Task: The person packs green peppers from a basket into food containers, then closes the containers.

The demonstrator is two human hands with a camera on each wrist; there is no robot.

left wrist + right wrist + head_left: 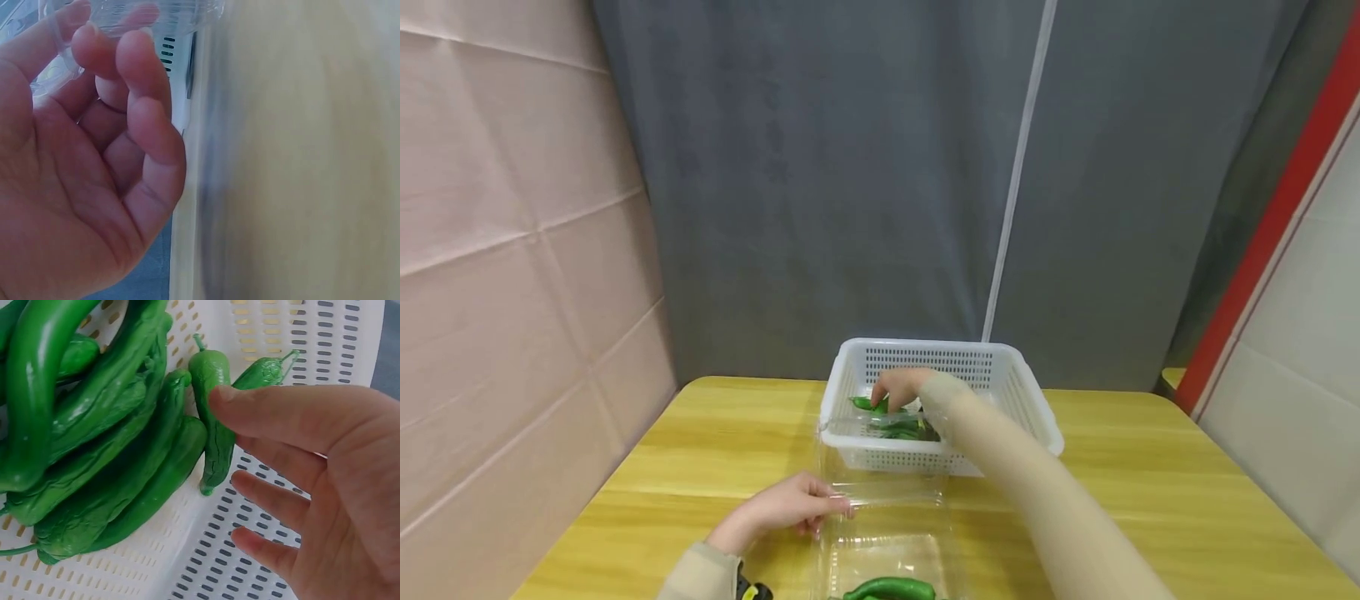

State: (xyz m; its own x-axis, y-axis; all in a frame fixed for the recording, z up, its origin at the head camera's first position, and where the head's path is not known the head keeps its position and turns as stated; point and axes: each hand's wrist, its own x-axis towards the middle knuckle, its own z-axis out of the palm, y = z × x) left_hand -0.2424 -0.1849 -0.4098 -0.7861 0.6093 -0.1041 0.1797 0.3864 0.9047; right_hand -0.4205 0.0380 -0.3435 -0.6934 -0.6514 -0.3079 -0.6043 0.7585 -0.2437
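Observation:
My right hand (901, 385) reaches down into a white perforated basket (928, 343). In the right wrist view its thumb lies across a short green chili pepper (217, 450), with the index finger behind it, so the pepper is pinched. Another chili pepper (259, 373) lies partly behind that thumb. A pile of longer green chili peppers (94, 506) fills the basket beside the hand. My left hand (790, 504) pinches the side of a clear plastic clamshell box (883, 552), which lies open in front of the basket. One green chili pepper (891, 588) shows at the box's near end.
The wooden table (737, 433) carries the basket and the box. The box's raised clear lid overlaps the basket's near rim. A grey curtain (850, 208) hangs behind the table, with a pink wall covering (512, 292) on the left and a white panel (1285, 317) on the right.

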